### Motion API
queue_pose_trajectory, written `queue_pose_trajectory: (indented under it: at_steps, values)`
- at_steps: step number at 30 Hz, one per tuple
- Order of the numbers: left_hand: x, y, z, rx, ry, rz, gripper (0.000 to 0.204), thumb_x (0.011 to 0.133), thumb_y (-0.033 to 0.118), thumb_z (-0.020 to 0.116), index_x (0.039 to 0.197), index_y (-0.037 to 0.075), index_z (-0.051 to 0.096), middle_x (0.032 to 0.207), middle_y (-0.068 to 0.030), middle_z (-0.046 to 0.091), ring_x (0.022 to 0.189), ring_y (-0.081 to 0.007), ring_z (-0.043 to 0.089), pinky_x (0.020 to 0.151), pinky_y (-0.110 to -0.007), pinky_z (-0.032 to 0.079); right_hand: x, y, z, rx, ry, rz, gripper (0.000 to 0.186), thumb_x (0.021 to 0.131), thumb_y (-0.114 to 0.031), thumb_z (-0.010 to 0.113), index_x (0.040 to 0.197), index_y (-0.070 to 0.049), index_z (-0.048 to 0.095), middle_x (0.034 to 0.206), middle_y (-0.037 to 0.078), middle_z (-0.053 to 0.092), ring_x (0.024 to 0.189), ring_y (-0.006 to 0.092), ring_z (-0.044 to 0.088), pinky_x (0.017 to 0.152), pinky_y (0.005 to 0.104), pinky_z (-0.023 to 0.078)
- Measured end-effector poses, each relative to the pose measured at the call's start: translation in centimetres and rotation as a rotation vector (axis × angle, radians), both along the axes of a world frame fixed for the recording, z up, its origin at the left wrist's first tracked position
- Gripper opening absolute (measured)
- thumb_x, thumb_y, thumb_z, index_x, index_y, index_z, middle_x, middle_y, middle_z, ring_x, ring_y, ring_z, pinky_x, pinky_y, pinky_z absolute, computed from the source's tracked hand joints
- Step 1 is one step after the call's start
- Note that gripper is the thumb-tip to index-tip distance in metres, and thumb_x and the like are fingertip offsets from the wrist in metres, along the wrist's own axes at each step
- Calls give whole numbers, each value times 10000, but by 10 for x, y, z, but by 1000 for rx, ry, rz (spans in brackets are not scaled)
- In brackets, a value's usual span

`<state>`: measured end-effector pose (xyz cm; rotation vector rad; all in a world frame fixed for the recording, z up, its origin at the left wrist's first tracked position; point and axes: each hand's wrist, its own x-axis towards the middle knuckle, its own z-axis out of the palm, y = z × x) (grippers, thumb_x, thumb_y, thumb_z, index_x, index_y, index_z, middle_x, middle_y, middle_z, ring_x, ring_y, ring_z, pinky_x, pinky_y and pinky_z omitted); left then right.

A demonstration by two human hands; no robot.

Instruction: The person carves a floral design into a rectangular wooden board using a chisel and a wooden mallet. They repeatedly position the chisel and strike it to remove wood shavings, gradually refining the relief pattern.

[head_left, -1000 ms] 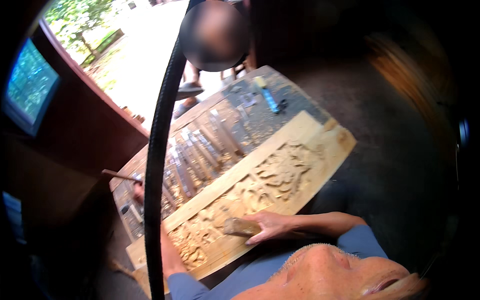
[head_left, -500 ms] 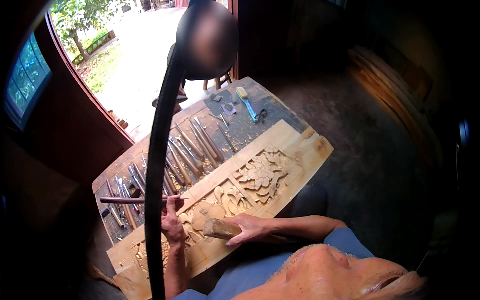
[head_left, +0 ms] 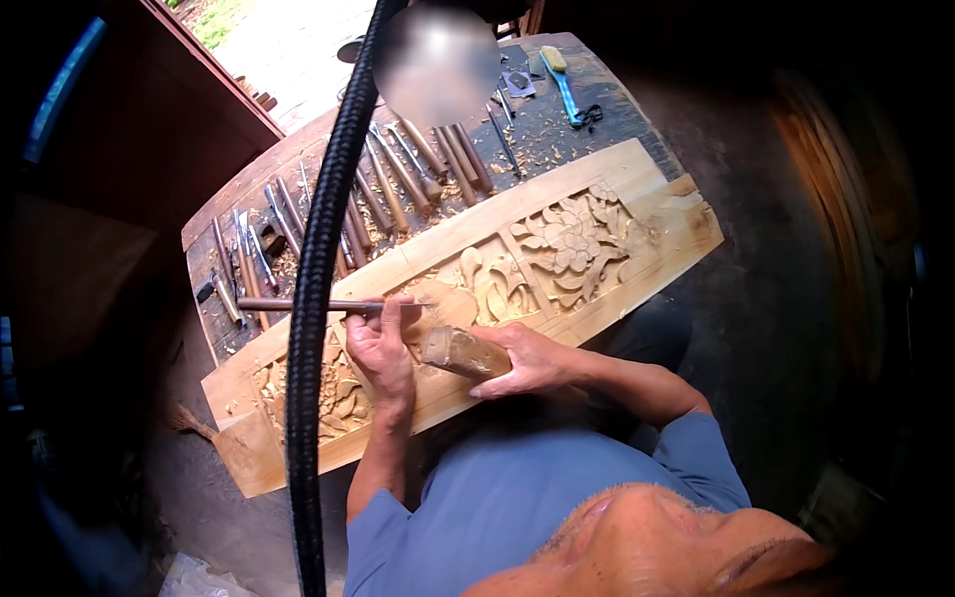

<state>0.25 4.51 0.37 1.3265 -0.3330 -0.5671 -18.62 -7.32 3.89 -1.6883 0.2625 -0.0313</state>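
A long carved wooden panel [head_left: 676, 219] lies across the workbench, with flowers and leaves cut in relief inside its framed sections. My left hand [head_left: 383, 350] is closed around a slim carving chisel [head_left: 269, 304]. Its dark wooden handle points left, and its thin tip lies over a smooth rounded shape in the panel's middle section. My right hand [head_left: 532, 360] grips a blocky, worn wooden mallet [head_left: 463, 354] just right of the left hand, above the panel's near edge. Mallet and chisel are apart.
Several chisels [head_left: 393, 189] lie in a row along the bench's far side among wood shavings. A blue-handled brush [head_left: 562, 85] rests at the far right of the bench [head_left: 622, 109]. A black braided cable [head_left: 316, 249] crosses the view. Long boards [head_left: 836, 169] stand at the right.
The view has shifted, so bench and panel sit higher in it. My left hand has brought the chisel tip rightward, from near the panel's far border onto the rounded shape. Both hands keep their grip.
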Motion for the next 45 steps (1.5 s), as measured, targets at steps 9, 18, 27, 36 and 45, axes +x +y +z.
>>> queue_pose_trajectory:
  at_steps: [9,18,27,36,45]
  values:
    - [-1,-6,7,54,-34,-20,199,1032,111,667,1142,20,529,975,-149,758,789,-192,741,678,-306,609,1,-1,1,-17,34,7,636,828,-313,855,1313,2,591,1010,189,720,908,204,672,833,366,546]
    - [-11,-6,21,-56,-33,-62,175,1033,77,657,1138,10,535,951,-164,752,808,-216,752,739,-323,632,-3,-2,2,20,84,5,639,851,-324,827,1358,-20,584,944,135,724,871,189,673,805,358,546]
    - [4,-57,4,-129,-177,-138,184,1022,56,675,1145,16,546,953,-136,753,829,-198,756,767,-321,639,-9,-10,11,9,8,13,596,841,-374,828,1272,-24,609,991,127,703,918,208,663,843,377,540]
    - [-7,-47,-5,-40,-87,-227,182,1026,77,678,1135,7,551,953,-136,764,815,-186,754,763,-296,617,-9,-10,21,-13,86,21,577,836,-439,835,1183,-28,625,942,170,694,878,261,669,809,404,533]
    - [-6,-47,-5,-31,-90,-234,180,1028,71,671,1137,2,545,966,-147,763,826,-193,757,764,-301,622,-10,-13,20,-31,120,33,560,853,-416,827,1213,-37,627,933,163,704,885,249,684,812,394,541]
